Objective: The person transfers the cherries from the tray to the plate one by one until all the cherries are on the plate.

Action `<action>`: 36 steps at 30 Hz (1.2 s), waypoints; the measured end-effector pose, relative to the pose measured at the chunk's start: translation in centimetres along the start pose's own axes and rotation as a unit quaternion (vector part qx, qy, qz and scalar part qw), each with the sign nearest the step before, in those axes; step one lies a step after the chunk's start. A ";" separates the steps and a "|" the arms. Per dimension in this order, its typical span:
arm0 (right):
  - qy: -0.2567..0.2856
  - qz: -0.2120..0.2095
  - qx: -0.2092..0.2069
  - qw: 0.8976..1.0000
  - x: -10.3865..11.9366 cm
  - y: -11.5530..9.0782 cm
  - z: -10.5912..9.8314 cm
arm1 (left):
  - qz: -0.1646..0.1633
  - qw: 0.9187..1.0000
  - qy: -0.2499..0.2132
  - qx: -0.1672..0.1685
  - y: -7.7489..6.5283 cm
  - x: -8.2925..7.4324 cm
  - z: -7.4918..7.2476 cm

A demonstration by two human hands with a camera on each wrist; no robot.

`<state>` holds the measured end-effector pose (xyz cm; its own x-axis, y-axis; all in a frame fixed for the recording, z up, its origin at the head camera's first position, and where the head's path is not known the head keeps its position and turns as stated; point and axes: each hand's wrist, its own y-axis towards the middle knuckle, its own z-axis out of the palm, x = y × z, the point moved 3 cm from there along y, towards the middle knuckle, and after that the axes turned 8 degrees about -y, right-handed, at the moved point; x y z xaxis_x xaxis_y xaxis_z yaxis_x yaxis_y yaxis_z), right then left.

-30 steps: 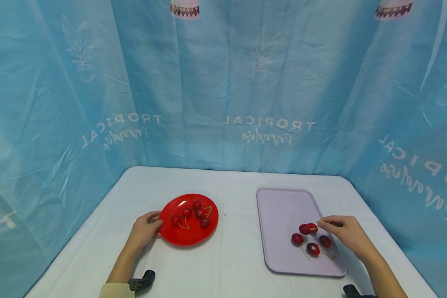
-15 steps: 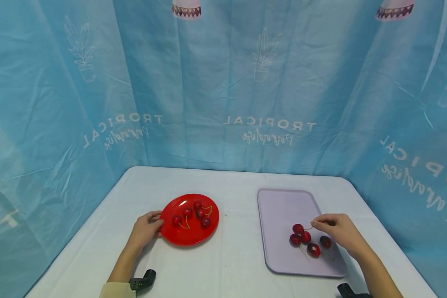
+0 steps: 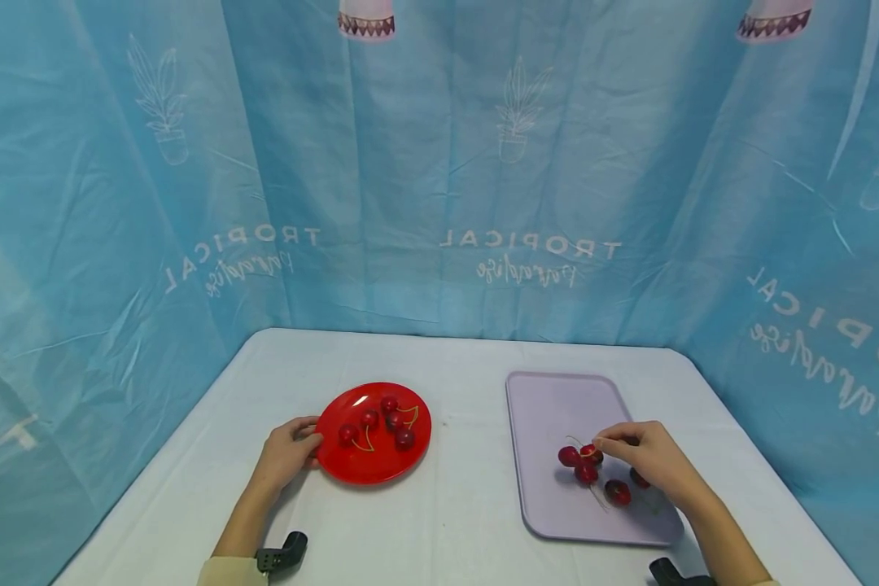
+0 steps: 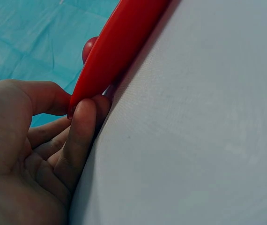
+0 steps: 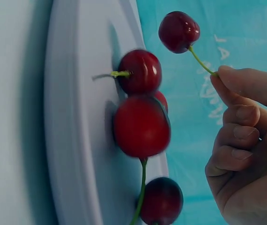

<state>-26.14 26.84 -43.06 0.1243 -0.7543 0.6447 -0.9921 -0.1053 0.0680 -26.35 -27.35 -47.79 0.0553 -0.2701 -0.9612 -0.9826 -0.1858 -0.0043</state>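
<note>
At the left of the head view, my left hand [image 3: 282,457] grips the near-left rim of a red plate [image 3: 362,465], thumb above and fingers below. Several red cherries [image 3: 404,439] with green stems lie on the plate. On the right, my right hand [image 3: 648,457] is over a lilac tray [image 3: 549,407] and pinches the stem of one cherry [image 5: 178,32] between thumb and index finger. That cherry hangs from its stem, raised beside the others in the right wrist view. Several more cherries [image 3: 618,492] rest on the tray; one is partly hidden by the right hand.
A white cloth [image 3: 469,456] covers the table, with a gap between plate and tray. Blue printed curtains [image 3: 439,203] stand along the back and both sides. A dark strap device [image 3: 282,553] sits on the left wrist.
My right hand has moved left over the tray, bringing the cherry along by its stem. A neighbouring cherry has shifted on the tray. The left hand and the plate have stayed put.
</note>
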 end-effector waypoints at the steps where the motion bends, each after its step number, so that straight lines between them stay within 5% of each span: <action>1: 0.002 -0.002 -0.001 1.000 0.2 0.1 0.1 | 0.000 1.000 0.000 0.000 0.0 0.0 0.0; 14: 0.023 -0.001 -0.009 1.000 1.9 1.0 1.9 | 0.003 1.000 -0.004 0.003 0.3 -0.1 0.5; 36: 0.068 -0.057 -0.004 0.996 4.6 2.5 5.0 | 0.006 1.000 -0.002 -0.005 0.3 0.5 -0.1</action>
<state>-27.99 19.93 -43.73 0.2331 -0.6428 0.7297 -0.9719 -0.1790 0.1528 -26.62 -27.65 -48.30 0.0421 -0.2692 -0.9622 -0.9815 -0.1912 0.0105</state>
